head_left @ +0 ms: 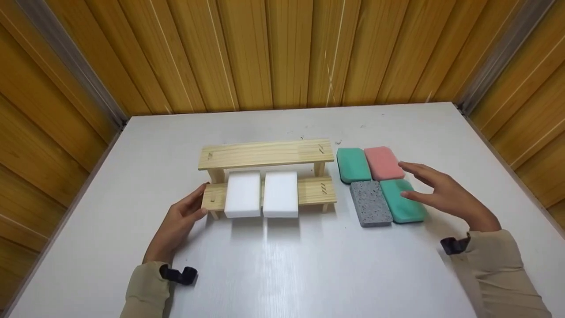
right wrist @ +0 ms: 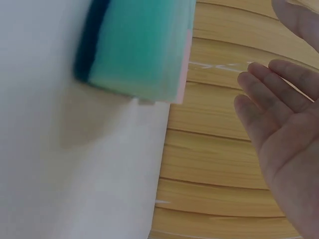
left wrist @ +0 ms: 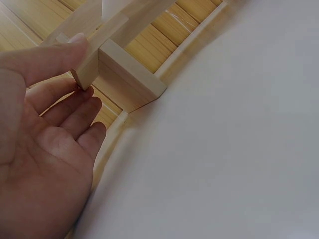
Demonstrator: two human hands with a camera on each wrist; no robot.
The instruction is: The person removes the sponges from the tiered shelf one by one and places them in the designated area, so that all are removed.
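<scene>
A two-tier wooden rack (head_left: 267,153) stands on the white table, with two white sponges (head_left: 242,194) side by side on its lower step. My left hand (head_left: 176,223) holds the left end of that step; in the left wrist view the thumb lies on top of the board (left wrist: 88,69) and fingertips touch its end. Right of the rack are two green sponges (head_left: 402,201), a pink sponge (head_left: 383,162) and a grey speckled sponge (head_left: 371,204). Over the nearer green sponge hovers my right hand (head_left: 446,192), fingers spread and holding nothing.
The white table (head_left: 309,274) fills the foreground. Behind it rises a wall of yellow wood-look panels (head_left: 287,53), with similar panels at both sides. A dark wrist strap (head_left: 178,274) is on the left sleeve, another on the right.
</scene>
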